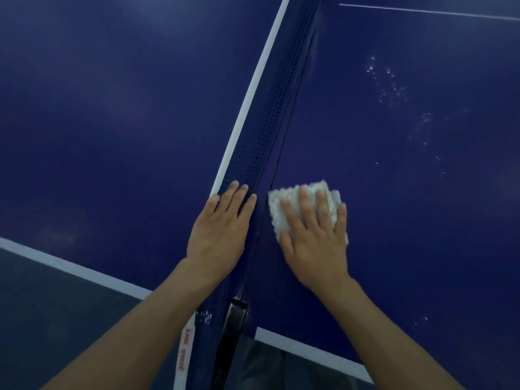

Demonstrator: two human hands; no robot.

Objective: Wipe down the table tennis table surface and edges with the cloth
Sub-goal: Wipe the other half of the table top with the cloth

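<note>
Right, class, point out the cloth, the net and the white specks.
cloth (277, 213), head view: left edge, uncovered part.
net (267, 122), head view: mesh, partway along.
white specks (394, 88), head view: middle of upper cluster.

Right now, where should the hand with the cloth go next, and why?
Probably slide the right hand and the cloth forward and slightly right, toward the white specks on the blue table. The hand presses the cloth flat beside the net, where the left hand rests, and the specks lie farther up, untouched.
</note>
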